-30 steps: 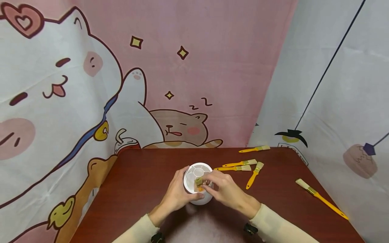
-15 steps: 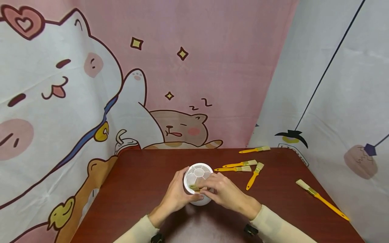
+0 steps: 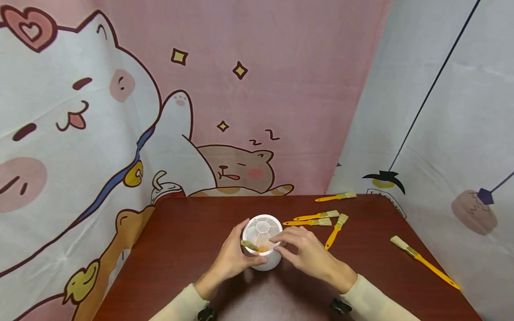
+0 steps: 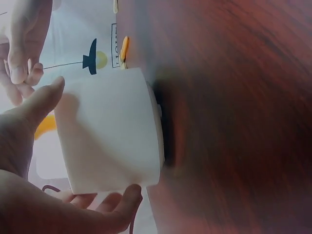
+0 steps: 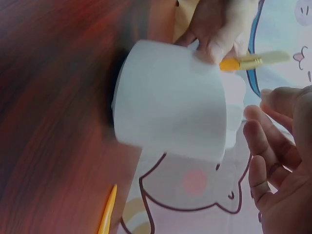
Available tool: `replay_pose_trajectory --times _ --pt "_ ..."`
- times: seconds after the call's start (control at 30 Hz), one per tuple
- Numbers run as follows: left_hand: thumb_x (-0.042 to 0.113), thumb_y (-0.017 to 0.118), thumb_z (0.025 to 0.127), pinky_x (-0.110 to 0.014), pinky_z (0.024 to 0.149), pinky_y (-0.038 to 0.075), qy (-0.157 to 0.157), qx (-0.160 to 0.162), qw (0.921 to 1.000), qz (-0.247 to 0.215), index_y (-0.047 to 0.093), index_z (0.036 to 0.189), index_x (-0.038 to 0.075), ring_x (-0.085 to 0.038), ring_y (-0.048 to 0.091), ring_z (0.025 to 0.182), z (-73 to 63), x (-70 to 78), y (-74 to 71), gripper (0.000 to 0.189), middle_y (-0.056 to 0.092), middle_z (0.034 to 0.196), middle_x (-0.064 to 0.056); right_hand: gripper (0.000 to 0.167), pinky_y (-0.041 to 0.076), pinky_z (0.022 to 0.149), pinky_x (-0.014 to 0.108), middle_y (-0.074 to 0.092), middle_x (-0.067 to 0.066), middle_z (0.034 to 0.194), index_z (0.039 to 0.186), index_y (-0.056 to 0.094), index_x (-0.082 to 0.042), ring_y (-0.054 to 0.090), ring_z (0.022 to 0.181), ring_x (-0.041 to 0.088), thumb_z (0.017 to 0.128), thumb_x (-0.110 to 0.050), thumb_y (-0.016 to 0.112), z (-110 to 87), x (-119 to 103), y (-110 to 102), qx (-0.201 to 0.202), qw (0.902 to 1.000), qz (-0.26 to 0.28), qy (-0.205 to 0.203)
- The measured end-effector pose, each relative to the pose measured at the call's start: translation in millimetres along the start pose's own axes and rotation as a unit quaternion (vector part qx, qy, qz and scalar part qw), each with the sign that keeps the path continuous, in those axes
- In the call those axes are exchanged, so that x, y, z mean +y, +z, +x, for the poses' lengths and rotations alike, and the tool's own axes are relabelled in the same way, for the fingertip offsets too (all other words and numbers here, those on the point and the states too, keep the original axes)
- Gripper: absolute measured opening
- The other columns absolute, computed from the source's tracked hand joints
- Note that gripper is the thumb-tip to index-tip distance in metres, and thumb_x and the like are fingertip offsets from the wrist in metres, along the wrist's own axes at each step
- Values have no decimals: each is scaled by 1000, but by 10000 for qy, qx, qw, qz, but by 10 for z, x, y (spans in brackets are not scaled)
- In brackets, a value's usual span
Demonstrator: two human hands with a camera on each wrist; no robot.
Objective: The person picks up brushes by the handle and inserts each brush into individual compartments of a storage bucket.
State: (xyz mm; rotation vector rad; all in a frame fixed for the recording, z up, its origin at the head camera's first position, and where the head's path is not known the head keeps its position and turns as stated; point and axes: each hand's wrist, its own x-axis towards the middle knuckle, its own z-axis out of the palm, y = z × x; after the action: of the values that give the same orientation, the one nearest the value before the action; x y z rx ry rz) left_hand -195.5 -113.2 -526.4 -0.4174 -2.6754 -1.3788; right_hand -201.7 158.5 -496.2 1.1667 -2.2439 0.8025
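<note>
A white round holder with a sectioned top stands on the table in front of me. My left hand grips its left side, with the thumb across the near part of the rim. One paintbrush stands tilted in the holder's near-left part, bristles up and orange handle inside. Right of the rim, my right hand has loosely bent fingers and holds nothing. From the right wrist view, its fingertips are apart from the brush. The lower part of that brush's handle is hidden inside the holder.
Several yellow-handled paintbrushes lie right of the holder on the dark red-brown table. A single paintbrush lies farther right, near the table's edge. Behind the table hangs a printed cloth.
My right hand turned the paintbrush leftward in the holder, let go of it and drew back to the right. The left hand and the holder stayed in place.
</note>
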Motion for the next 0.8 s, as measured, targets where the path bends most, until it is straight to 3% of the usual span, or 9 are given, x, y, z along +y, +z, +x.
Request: replay_pose_trajectory --times 0.17,0.3,0.5,0.63,0.8 --pt "41 114 70 -68 126 50 -255 137 9995 -119 39 176 1 -45 63 152 -66 41 48 136 56 170 -26 34 67 89 39 87 -7 113 120 88 -17 82 101 14 90 -4 98 -93 88 -149 330 9991 -26 246" --pt "44 115 67 -64 124 52 -616 487 9968 -154 41 174 4 -43 63 149 -109 143 114 136 54 167 -24 30 69 88 39 88 -8 112 117 89 -19 84 104 15 92 -6 98 -170 201 -285 506 9962 -378 595" --pt "47 114 67 -61 120 54 -955 965 9904 -270 44 169 5 -41 61 146 -125 258 241 131 54 158 -21 23 63 70 36 86 -3 100 108 89 -14 75 81 14 90 -4 98 -329 457 -404 828 9844 -1027 1161" --pt "50 112 70 -60 116 56 -1018 1128 9881 -242 47 167 8 -39 61 146 -131 280 279 125 56 157 -15 19 55 65 28 86 1 101 109 89 -11 64 73 10 92 -7 97 -439 627 -444 807 9757 -1307 1561" --pt "47 111 73 -63 117 55 -960 1071 9892 -267 50 165 7 -41 62 147 -151 267 267 117 59 159 -15 17 49 63 27 87 5 107 110 88 -12 60 72 13 94 -9 96 -582 799 -485 716 9636 -1516 2084"
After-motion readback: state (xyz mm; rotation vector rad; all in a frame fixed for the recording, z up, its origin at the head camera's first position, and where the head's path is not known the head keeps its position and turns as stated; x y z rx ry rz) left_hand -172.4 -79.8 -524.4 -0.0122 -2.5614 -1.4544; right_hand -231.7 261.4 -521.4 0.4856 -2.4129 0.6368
